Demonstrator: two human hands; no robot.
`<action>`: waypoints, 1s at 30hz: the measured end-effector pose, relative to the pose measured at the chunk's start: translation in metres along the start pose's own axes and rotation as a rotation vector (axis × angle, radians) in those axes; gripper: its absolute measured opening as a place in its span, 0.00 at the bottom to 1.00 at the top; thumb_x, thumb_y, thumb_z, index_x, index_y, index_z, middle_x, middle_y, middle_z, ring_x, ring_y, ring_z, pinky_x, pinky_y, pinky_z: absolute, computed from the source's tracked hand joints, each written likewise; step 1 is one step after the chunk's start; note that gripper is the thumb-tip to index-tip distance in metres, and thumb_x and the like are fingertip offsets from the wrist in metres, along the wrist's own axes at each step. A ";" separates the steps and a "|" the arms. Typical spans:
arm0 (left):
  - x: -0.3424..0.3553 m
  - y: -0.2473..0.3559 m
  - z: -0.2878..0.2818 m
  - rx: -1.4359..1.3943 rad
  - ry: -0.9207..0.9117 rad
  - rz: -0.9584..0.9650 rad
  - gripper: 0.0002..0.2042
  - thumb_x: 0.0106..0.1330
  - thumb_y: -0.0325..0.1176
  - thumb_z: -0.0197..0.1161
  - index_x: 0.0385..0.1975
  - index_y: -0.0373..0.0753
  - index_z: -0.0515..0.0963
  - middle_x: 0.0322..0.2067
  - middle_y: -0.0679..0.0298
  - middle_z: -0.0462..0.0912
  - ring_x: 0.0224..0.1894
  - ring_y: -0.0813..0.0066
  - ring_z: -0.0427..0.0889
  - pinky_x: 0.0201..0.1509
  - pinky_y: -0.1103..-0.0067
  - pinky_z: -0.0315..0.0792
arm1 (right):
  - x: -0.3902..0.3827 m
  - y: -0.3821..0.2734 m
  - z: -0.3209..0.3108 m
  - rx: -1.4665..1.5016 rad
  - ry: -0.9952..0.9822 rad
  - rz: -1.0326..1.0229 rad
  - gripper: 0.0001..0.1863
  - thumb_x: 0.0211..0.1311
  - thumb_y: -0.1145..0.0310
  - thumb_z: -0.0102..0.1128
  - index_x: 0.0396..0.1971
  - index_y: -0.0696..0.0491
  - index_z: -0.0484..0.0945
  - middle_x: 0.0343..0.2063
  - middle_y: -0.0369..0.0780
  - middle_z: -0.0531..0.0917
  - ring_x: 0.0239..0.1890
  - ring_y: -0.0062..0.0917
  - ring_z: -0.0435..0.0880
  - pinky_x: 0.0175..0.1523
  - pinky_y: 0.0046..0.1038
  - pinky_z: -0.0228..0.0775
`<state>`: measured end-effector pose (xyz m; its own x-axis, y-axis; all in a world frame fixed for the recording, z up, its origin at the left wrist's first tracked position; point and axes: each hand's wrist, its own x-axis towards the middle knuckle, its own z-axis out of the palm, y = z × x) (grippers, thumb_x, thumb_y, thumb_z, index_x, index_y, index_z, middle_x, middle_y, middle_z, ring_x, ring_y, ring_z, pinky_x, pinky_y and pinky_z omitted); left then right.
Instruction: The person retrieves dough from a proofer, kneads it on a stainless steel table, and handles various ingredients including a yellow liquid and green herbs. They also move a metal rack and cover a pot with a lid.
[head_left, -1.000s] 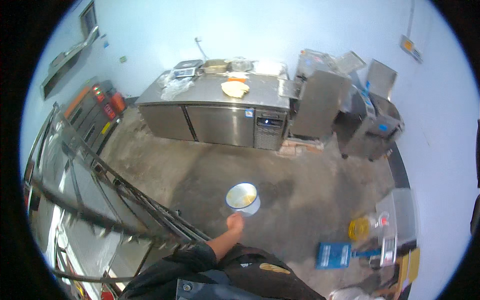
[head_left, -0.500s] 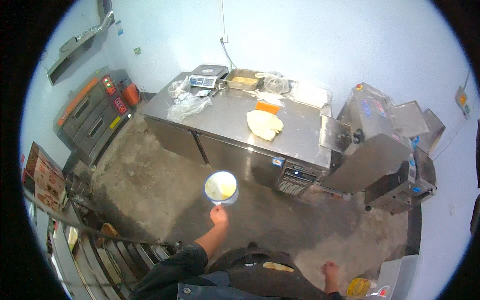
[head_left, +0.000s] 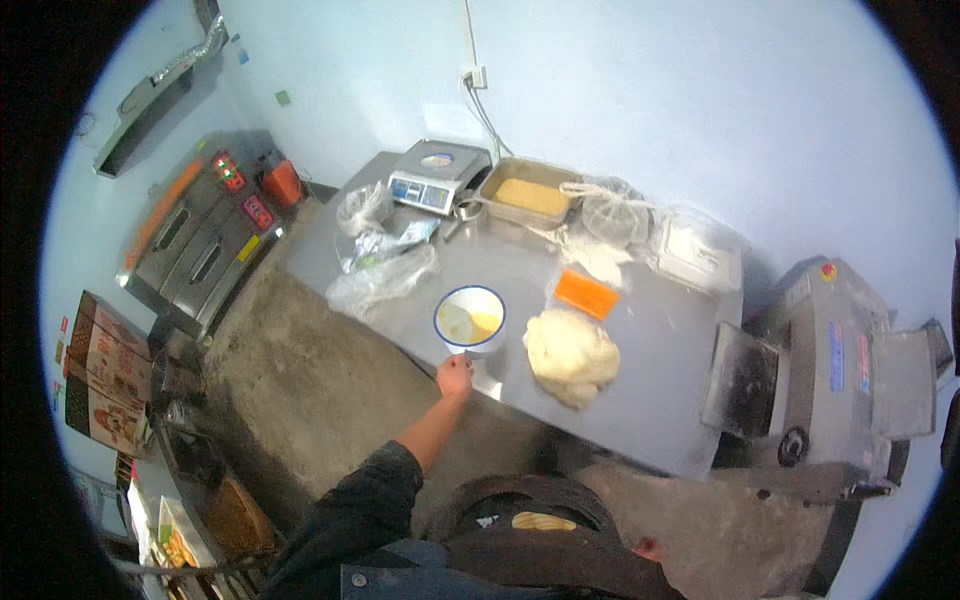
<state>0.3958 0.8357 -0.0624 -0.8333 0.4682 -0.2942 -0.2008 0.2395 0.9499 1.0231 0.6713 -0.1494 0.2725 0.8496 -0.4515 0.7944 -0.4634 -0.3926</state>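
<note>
My left hand (head_left: 455,376) is closed on the handle of a white enamel mug (head_left: 484,346) with a blue rim. Something yellow and pale lies in the bottom of the mug, which is over the near edge of the steel worktable (head_left: 400,350). Right of the mug rests a large lump of pale dough (head_left: 572,356), with an orange dough scraper (head_left: 587,294) just behind it. Low at my side, only a small part of my right hand (head_left: 647,548) shows, blurred, and its fingers cannot be made out.
A digital scale (head_left: 437,172), a steel pan with a tan filling (head_left: 530,197), plastic bags (head_left: 385,285) and a white tray (head_left: 697,250) line the table's back and left. A steel machine (head_left: 815,370) stands at the right, a deck oven (head_left: 200,245) at the left, cardboard boxes (head_left: 105,375) nearer.
I have come closer to the worktable. The mug, held in my left hand, has gone from over the floor to over the table's edge. My right hand shows less.
</note>
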 end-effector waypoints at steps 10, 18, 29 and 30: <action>0.195 0.029 0.098 0.068 -0.148 -0.021 0.12 0.74 0.37 0.56 0.39 0.33 0.79 0.34 0.60 0.83 0.38 0.69 0.83 0.40 0.73 0.78 | 0.102 -0.260 -0.024 0.655 0.312 -0.235 0.10 0.69 0.74 0.58 0.45 0.62 0.80 0.36 0.43 0.83 0.34 0.25 0.82 0.42 0.29 0.79; 0.303 0.037 0.106 0.426 -0.296 0.314 0.14 0.69 0.37 0.56 0.29 0.32 0.80 0.32 0.49 0.79 0.36 0.51 0.79 0.43 0.62 0.72 | 0.049 -0.404 0.047 0.714 0.331 0.031 0.09 0.69 0.75 0.57 0.45 0.61 0.80 0.35 0.40 0.82 0.35 0.22 0.82 0.37 0.26 0.79; 0.301 0.060 0.127 0.437 -0.578 0.325 0.12 0.71 0.34 0.53 0.36 0.30 0.79 0.37 0.49 0.78 0.41 0.49 0.78 0.49 0.61 0.72 | 0.072 -0.571 0.050 0.534 0.397 -0.216 0.08 0.69 0.74 0.60 0.44 0.61 0.81 0.36 0.41 0.84 0.34 0.23 0.86 0.42 0.26 0.80; 0.293 0.072 0.130 0.432 -0.605 0.361 0.12 0.72 0.34 0.54 0.36 0.30 0.79 0.37 0.49 0.78 0.42 0.50 0.78 0.50 0.62 0.72 | 0.085 -0.581 0.048 0.537 0.384 -0.231 0.09 0.69 0.73 0.60 0.44 0.61 0.81 0.36 0.41 0.85 0.35 0.23 0.86 0.42 0.26 0.79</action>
<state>0.2040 1.1003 -0.0940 -0.3624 0.9265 -0.1016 0.3448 0.2345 0.9089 0.5588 1.0003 0.0021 0.3796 0.9246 -0.0325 0.5039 -0.2361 -0.8308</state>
